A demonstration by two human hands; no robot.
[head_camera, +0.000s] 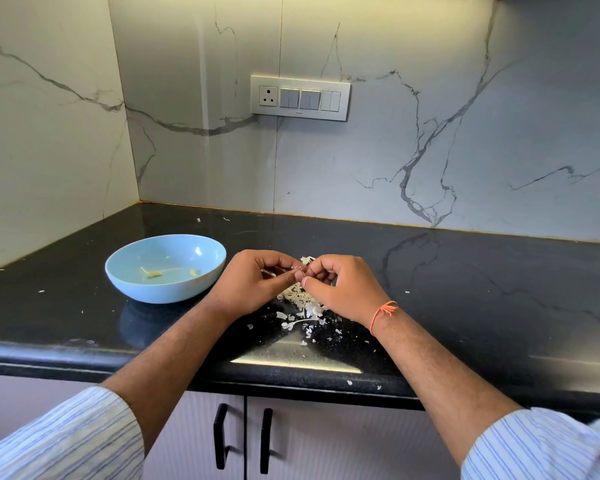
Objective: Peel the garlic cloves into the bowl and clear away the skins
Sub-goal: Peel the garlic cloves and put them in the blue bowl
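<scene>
At frame centre, left hand (pixel 257 282) and right hand (pixel 340 287) pinch a small clove (pixel 299 271) together above skins (pixel 305 303) on the counter (pixel 465 289). Blue bowl (pixel 166 268), centre-left, holds two peeled cloves (pixel 155 273).

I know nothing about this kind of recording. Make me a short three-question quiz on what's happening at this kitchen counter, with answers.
1. True or false: the light blue round bowl sits to the left of both hands.
2. Where does the heap of white papery garlic skins lie? A) in the bowl B) on the black stone countertop under the hands C) on the floor
3. Fill in: the thin orange thread is tied round the ___ wrist.

Key: 1 true. 2 B. 3 right. The left hand and right hand meet fingertip to fingertip, pinching something small; two pale yellow peeled pieces lie in the bowl.
</scene>
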